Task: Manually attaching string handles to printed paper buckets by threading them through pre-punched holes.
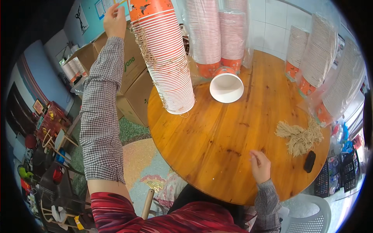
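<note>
Stacked paper cups [168,66], nested mouth-down into one tall column, stand on a round counter [217,155] of glossy, honey-coloured wood marked with dark knots. Smooth white rolled rims make a close ribbing up the stack, and the topmost cup shows its orange wall with dark printed shapes. Thin, frayed tan strands [142,42] cling along the stack's left side and straggle across its middle.

Just left of the stack's top is the left hand [115,22], raised, its fingers bent inward. The right hand [260,167] is well to the right of the stack and nearer the person, above bare wood, its fingers loosely curled; from this angle I cannot tell whether either hand pinches a strand. Both wear crinkled black-and-white checked sleeves [101,128].

Near the stack on its right, a single cup [227,88] lies on its side, round white mouth facing the person. Right of the stack and farther back rise bagged cups [202,37] in clear, wrinkled plastic. Far to its right sit a limp, fibrous tan bundle [300,136] and a small black oblong object [309,162]. Left of the stack, beyond the counter's edge, are flat-sided brown cardboard boxes [134,97]
</note>
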Available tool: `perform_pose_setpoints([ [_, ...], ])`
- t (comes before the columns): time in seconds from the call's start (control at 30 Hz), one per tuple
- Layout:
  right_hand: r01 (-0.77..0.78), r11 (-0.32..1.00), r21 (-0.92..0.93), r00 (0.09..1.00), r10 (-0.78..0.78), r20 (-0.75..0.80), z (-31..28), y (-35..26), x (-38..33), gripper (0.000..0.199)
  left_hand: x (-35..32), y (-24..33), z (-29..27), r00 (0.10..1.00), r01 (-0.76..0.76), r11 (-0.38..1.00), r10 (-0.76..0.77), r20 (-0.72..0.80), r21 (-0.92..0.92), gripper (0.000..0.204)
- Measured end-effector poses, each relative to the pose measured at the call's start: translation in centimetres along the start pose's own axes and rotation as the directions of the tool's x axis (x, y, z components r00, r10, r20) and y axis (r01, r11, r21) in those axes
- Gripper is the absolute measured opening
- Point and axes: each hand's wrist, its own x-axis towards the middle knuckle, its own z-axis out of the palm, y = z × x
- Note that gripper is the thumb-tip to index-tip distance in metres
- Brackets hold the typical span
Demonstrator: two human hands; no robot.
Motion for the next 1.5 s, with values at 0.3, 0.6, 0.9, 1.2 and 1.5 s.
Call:
perform_pose_setpoints([
  [0.3,-0.020,0.999,-0.042,1.000,0.021,0.017,0.1,1.0,0.0,0.019,4.4,3.0,5.0,0.901,-0.353,0.926,0.298,0.316,0.133,0.043],
  [0.6,0.028,0.996,-0.090,0.999,-0.024,0.040,0.3,0.7,0.0,0.018,3.2,3.0,3.4,0.883,-0.098,0.992,0.051,0.466,0.077,0.039],
  [0.9,0.224,0.930,0.290,0.915,-0.304,0.267,0.0,-11.0,0.6,0.017,-22.9,11.0,0.9,0.799,0.189,0.928,0.044,0.600,-0.320,0.022],
  [1.2,0.753,0.490,0.439,0.421,-0.872,0.250,2.3,-25.2,2.9,0.037,-47.0,22.6,1.5,0.440,0.747,0.634,-0.245,0.864,-0.200,0.011],
  [1.5,0.956,0.292,0.033,0.263,-0.901,0.345,5.4,-30.7,2.0,0.017,-46.4,21.7,1.6,0.485,0.644,0.732,-0.165,0.859,-0.223,0.015],
])
